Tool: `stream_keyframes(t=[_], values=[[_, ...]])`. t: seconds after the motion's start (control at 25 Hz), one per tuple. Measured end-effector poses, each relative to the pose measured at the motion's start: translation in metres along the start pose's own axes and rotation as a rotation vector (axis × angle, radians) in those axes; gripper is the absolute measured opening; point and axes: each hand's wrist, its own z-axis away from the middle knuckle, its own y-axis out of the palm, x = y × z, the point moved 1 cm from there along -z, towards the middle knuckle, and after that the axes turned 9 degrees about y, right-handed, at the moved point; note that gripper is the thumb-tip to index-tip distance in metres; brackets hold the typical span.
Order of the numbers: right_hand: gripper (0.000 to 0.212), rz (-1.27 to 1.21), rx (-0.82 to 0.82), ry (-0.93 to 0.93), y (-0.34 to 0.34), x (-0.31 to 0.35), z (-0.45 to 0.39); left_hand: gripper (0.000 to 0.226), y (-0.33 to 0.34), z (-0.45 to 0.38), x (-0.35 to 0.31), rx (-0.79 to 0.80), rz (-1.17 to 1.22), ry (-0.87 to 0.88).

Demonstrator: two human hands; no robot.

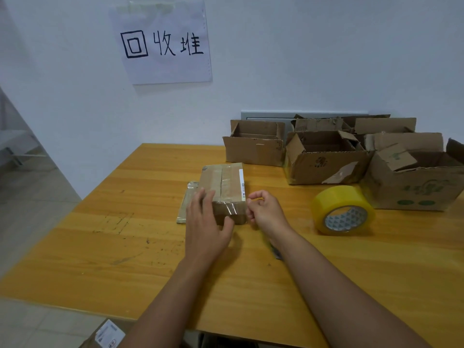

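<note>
The small box (223, 182) lies flat near the middle of the table (100, 247), its top already covered w/ brown tape, and both hands work at its near end. The left hand (207, 222) lies on the near left part of the box, fingers straight and spread over the top, thumb against the front side. I think it presses down so the box does not slide or turn while the other hand pulls. The right hand (267, 210) is at the near right corner, fingers curled, thumb and first finger pinched together. Prob. they hold the end of the strip of tape (229, 208) that shines across the front edge, but clear tape is hard to see, so this is a judgement. A thin plastic sheet (185, 207) sticks out from the left side of the box, and it seems to lie partly under it. The yellow tape roll (342, 209) stands on its edge to the right, apart from the box but in easy reach. Several open boxes (324, 162) wait at the back right, by the wall. Sth. dark (275, 251) lies under the right forearm; I cannot tell what it is.
</note>
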Motion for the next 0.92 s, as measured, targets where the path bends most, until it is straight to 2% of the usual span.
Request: stream_keyframes(t=[0.16, 0.24, 0.32, 0.4, 0.48, 0.56, 0.64, 0.8, 0.92], values=[[0.008, 0.372, -0.214, -0.239, -0.001, -0.006, 0.0, 0.065, 0.0, 0.004, -0.002, -0.144, 0.266, -0.107], [0.017, 0.379, -0.257, -0.37, -0.002, -0.005, 0.004, 0.057, 0.001, 0.004, 0.005, -0.228, 0.44, -0.165], [0.023, 0.319, -0.207, -0.387, -0.001, -0.007, 0.01, 0.045, -0.001, 0.005, 0.01, -0.282, 0.55, -0.24], [0.019, 0.267, -0.172, -0.377, 0.001, -0.009, 0.015, 0.034, -0.004, 0.003, 0.011, -0.291, 0.594, -0.325], [0.012, 0.246, -0.148, -0.41, 0.002, -0.012, 0.016, 0.033, -0.007, 0.002, 0.012, -0.274, 0.603, -0.34], [0.035, 0.346, -0.119, -0.436, 0.002, -0.014, 0.014, 0.036, -0.007, 0.004, 0.016, -0.238, 0.557, -0.283], [0.043, 0.484, -0.151, -0.484, 0.004, -0.017, 0.011, 0.031, -0.005, 0.004, 0.018, -0.179, 0.504, -0.246], [0.033, 0.659, -0.252, -0.668, 0.005, -0.019, 0.006, 0.018, -0.006, -0.001, 0.025, -0.129, 0.354, -0.212], [0.035, 0.684, -0.21, -0.706, 0.001, -0.022, 0.004, 0.023, -0.009, -0.002, 0.036, -0.048, 0.383, -0.151]])
